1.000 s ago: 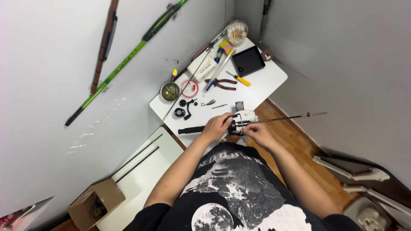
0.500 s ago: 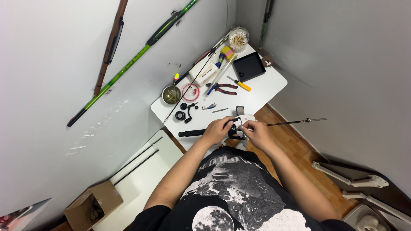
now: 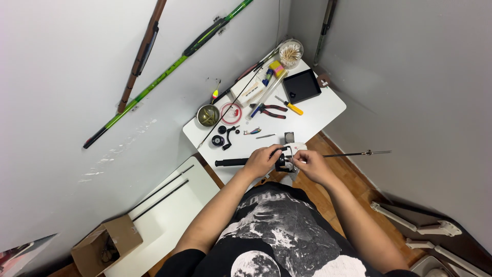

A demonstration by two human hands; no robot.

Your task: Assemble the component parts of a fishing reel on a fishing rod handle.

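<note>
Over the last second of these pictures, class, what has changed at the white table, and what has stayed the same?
Hardly anything moved. The left hand and right hand remain closed around the small black fishing reel on the thin black rod, which shifted only slightly with the camera. Nothing was picked up or let go. The red-handled pliers, black square tray and round metal tin kept their places.

Open brown cardboard box [image 3: 106, 245] on floor, bottom left, beside low white board. Flat white rectangular packet [image 3: 249, 92] on worktop's far side, near wall. No screens, signs.
</note>
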